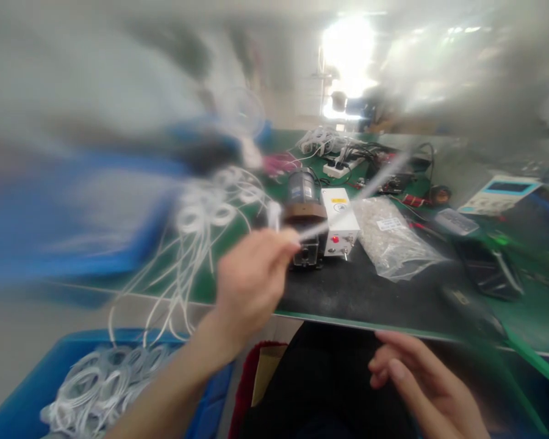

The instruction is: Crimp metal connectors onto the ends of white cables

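My left hand [251,280] is closed, thumb pressed to the fingers, around a white cable [375,183]. The cable is smeared by motion and reaches up and to the right from the grip. Just behind the hand stands a black machine with a motor [302,189]. Attached or close beside it, I cannot tell which, is a white control box [341,222] with a red button. My right hand [425,378] hovers by the table's front edge, fingers loosely bent and apart, with nothing in it.
Coiled white cables [205,213] lie left of the machine, some hanging over the edge. A blue bin [32,372] below holds more coils. Right of the box lies a clear bag of small parts [388,235]. A power strip [343,167] and an instrument [501,192] stand farther back.
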The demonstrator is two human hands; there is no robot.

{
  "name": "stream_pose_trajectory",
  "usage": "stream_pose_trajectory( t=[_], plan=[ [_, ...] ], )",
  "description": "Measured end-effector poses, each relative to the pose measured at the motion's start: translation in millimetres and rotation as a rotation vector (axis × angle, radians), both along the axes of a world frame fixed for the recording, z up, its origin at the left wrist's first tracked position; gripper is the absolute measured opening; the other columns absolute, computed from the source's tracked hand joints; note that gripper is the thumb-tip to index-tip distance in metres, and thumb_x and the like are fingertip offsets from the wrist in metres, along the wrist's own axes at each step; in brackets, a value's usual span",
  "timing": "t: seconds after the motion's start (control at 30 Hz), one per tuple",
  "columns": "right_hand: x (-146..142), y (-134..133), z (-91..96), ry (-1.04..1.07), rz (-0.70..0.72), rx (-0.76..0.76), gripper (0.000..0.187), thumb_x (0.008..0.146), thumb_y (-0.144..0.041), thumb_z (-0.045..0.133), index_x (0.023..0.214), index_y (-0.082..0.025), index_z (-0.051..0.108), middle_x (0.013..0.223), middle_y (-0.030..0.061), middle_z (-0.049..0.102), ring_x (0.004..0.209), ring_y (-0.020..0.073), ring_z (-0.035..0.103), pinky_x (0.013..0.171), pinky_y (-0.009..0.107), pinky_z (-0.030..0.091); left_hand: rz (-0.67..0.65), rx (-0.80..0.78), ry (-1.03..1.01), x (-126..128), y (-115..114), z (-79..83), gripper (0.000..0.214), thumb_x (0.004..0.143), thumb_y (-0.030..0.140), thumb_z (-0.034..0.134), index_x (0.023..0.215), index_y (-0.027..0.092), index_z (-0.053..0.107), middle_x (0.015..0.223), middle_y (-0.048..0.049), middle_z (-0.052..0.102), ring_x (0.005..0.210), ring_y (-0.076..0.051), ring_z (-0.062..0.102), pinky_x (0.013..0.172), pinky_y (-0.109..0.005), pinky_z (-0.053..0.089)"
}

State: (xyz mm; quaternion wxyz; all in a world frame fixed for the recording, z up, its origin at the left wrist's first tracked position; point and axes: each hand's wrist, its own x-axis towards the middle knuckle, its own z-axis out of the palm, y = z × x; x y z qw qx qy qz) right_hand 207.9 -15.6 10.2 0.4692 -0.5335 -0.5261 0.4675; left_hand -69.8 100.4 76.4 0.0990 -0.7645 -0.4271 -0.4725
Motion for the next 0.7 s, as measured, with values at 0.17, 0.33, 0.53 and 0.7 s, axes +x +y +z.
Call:
stream_pose_trajectory(
  t=[0.17, 0.33, 0.53, 0.7],
  plan=[
    [-11, 8, -7.8, -0.001, -0.031, 0.062, 0.041, 0.105, -0.039, 0.074, 0.144, -0.031, 0.070, 0.111, 0.0074, 0.081, 0.084, 0.0192, 0.080, 0.079, 0.026, 0.068, -0.103, -0.291, 0.070, 31, -56, -110.5, 0.023, 0.107, 0.008, 0.057, 0.117, 0.019, 0.074, 0.106, -0.0087, 0.078, 0.094, -0.023, 0.070, 0.082, -0.034, 0.059],
    [-31, 15, -4.4, 0.000, 0.052, 0.144, 0.016, 0.109, -0.033, 0.068, 0.119, -0.030, 0.080, 0.090, 0.0013, 0.076, 0.072, 0.0132, 0.073, 0.071, 0.019, 0.061, -0.155, -0.348, 0.121, 25, -75, -129.5, 0.027, 0.106, 0.007, 0.058, 0.125, 0.020, 0.072, 0.111, -0.0093, 0.077, 0.098, -0.025, 0.067, 0.086, -0.037, 0.059],
    [-28, 20, -2.6, 0.010, -0.132, 0.063, 0.018, 0.106, -0.038, 0.072, 0.098, -0.026, 0.080, 0.078, 0.0001, 0.076, 0.068, 0.0145, 0.073, 0.066, 0.018, 0.061, 0.192, -0.329, 0.126, -5, -63, -123.7, 0.040, 0.105, 0.019, 0.068, 0.145, 0.021, 0.063, 0.133, -0.0169, 0.066, 0.121, -0.033, 0.064, 0.102, -0.048, 0.057],
    [-23, 20, -4.8, -0.011, -0.203, 0.057, 0.021, 0.103, -0.041, 0.075, 0.094, -0.024, 0.082, 0.075, 0.0011, 0.076, 0.067, 0.0165, 0.074, 0.064, 0.020, 0.062, 0.427, -0.338, 0.138, -31, -62, -138.7, 0.023, 0.108, 0.024, 0.062, 0.127, 0.014, 0.068, 0.118, -0.0165, 0.073, 0.110, -0.033, 0.069, 0.097, -0.047, 0.057]
  ],
)
